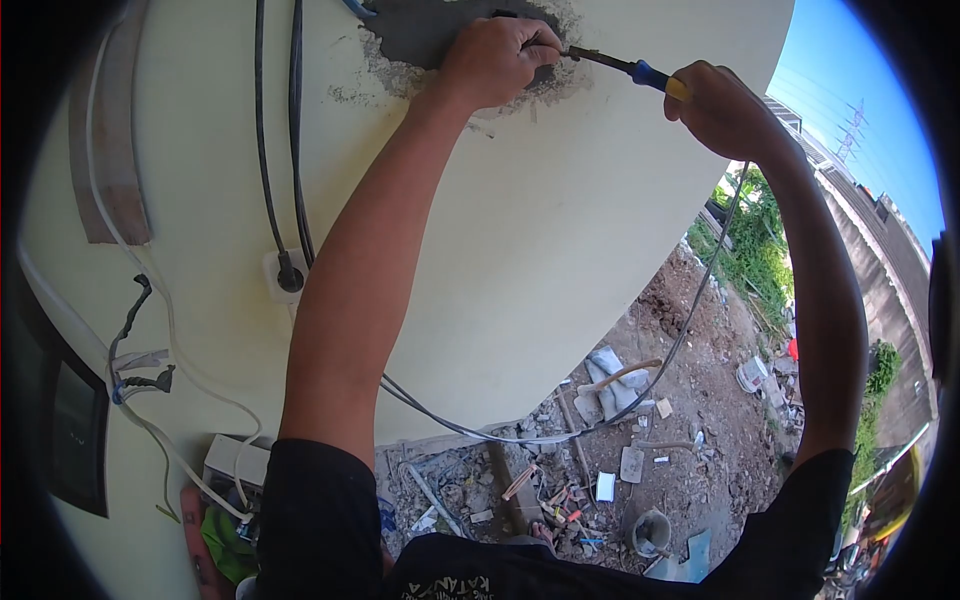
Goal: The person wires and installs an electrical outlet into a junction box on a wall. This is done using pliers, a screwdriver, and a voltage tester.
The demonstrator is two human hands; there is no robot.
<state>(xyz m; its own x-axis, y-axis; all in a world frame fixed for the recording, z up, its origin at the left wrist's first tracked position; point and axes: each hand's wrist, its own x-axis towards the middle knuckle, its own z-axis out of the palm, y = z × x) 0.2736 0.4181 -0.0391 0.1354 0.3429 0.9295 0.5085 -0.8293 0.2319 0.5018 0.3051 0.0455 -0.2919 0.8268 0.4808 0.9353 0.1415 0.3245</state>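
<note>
Grey mortar showed in a rough patch (420, 30) near the top of the cream wall (560, 260), and everything I was doing sat at its edge.

From the head camera, my left hand (497, 60) lay over the right side of the patch. It was clenched around the front of the screwdriver (625, 66), so the tip was hidden under my fingers. My right hand (722, 108) was just to the right of the patch, off the wall, gripping the blue and yellow handle from behind. The dark shaft bridged the gap between the two hands and pointed in towards the grey.

As I judged it, the work was partly done. The paint and top coat around the patch were already broken away, leaving a crumbled, speckled rim and bare grey in the middle. Nothing there was smoothed or painted over, and the tool was pressed in at the right rim, so that edge remained unfinished. I could not tell how deep the tip sat.

Two black cables (297, 150) ran straight down from the left side of the patch to a white socket (287, 275) well below it. A thin grey wire (690, 320) hung in a long loop below the patch and passed behind both my arms, and I could not see where it ended. Far below the patch, past the foot of the wall, lay ground (700, 430) littered with rubble and scraps.
</note>
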